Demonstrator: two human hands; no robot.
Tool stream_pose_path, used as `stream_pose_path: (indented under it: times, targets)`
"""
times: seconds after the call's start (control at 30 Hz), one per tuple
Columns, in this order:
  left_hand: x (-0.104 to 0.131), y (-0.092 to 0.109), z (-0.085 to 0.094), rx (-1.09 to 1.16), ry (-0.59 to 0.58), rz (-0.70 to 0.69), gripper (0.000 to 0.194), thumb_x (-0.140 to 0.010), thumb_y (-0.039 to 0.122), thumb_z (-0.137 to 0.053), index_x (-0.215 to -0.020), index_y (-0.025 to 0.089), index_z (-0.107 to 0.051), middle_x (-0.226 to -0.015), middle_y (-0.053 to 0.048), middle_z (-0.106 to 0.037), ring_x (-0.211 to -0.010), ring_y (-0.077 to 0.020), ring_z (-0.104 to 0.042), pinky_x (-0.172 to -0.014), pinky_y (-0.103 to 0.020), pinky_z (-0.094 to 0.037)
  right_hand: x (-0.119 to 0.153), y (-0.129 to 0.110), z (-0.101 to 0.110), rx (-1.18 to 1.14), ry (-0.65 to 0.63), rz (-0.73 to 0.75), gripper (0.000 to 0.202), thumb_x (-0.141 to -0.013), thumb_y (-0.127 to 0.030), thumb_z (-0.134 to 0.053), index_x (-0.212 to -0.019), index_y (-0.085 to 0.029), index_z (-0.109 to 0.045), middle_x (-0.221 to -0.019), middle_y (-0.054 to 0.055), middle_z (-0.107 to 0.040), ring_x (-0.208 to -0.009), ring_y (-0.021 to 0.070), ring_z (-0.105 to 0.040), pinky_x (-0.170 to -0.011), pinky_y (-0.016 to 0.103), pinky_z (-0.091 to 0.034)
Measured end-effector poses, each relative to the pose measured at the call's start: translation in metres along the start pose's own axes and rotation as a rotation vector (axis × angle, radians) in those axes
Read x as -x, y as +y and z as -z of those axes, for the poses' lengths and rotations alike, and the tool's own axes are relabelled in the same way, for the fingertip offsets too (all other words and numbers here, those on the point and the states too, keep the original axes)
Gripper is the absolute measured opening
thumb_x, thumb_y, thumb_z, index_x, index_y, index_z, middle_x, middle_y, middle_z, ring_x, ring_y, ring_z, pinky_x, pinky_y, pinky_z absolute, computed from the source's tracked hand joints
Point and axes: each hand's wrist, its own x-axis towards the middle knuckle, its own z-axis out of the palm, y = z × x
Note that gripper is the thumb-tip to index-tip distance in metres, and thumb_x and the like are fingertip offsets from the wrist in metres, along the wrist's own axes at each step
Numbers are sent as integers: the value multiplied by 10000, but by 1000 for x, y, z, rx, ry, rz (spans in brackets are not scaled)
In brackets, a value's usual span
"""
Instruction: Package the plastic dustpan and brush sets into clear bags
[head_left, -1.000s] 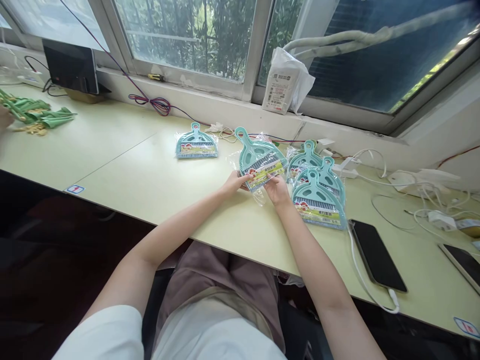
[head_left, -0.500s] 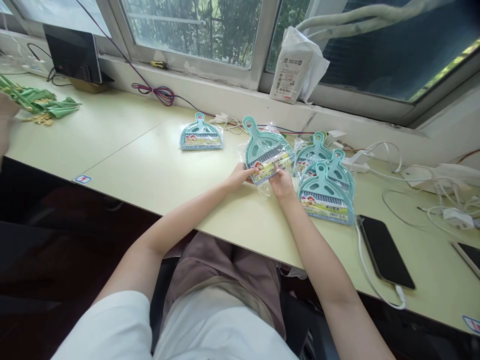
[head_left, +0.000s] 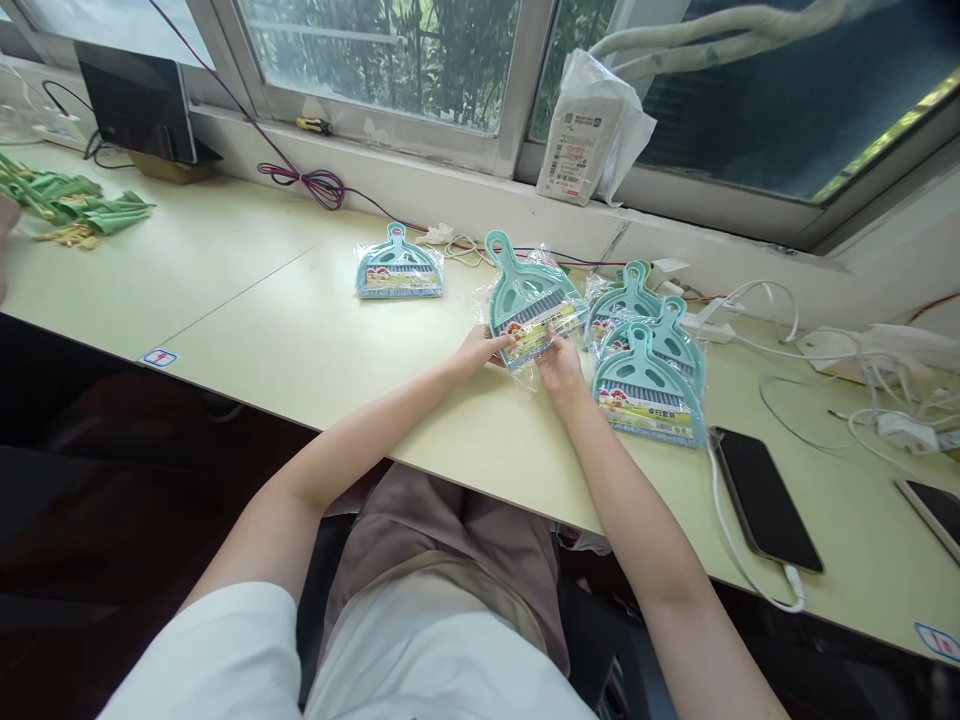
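Between my two hands is a teal dustpan and brush set (head_left: pixel 534 300) in a clear plastic wrapper with a printed label, tilted, its handle pointing away from me. My left hand (head_left: pixel 482 350) pinches its lower left corner. My right hand (head_left: pixel 561 364) grips the lower right edge, thumb on the label and the other fingers underneath. Just right of it, several more wrapped dustpan sets (head_left: pixel 649 385) lie overlapping in a pile. Another wrapped dustpan set (head_left: pixel 400 266) lies by itself to the left, farther back on the table (head_left: pixel 337 340).
A phone (head_left: pixel 766 497) on a white charging cable lies at the right, near tangled cables and adapters (head_left: pixel 907 430). Behind, a bundled cord (head_left: pixel 322 188) runs along the wall. At the far left are green artificial leaves (head_left: pixel 112 210), a dark screen (head_left: pixel 139 105) and part of another person's hand (head_left: pixel 6 225).
My hands keep the dustpan set in nearly the same pose. The view has shifted slightly. At the far left, the other person's hand has moved mostly out of the picture.
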Motion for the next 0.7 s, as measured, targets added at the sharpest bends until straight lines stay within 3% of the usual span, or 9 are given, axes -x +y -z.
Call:
stream_pose_path:
  times: [0.33, 0.7]
  targets:
    - [1, 1, 0, -20, 7, -9, 247, -752, 237, -678, -940, 79, -651, -831, -102, -714, -692, -194, -668, -661, -332, -569, 2, 2, -1, -15, -10, 47, 300, -881, -107, -469, -1122, -217, -611, -955, -4, -741, -900, 143, -697, -938, 349, -551]
    - [2, 4, 0, -62, -21, -23, 232, -761, 211, -679, -948, 77, -651, -869, -101, -715, -686, -163, -657, -581, -254, -548, -1, 5, 1, -22, 12, 90, 229, -871, -144, -538, -1073, -221, -613, -992, -2, -740, -931, 149, -701, -941, 359, -552]
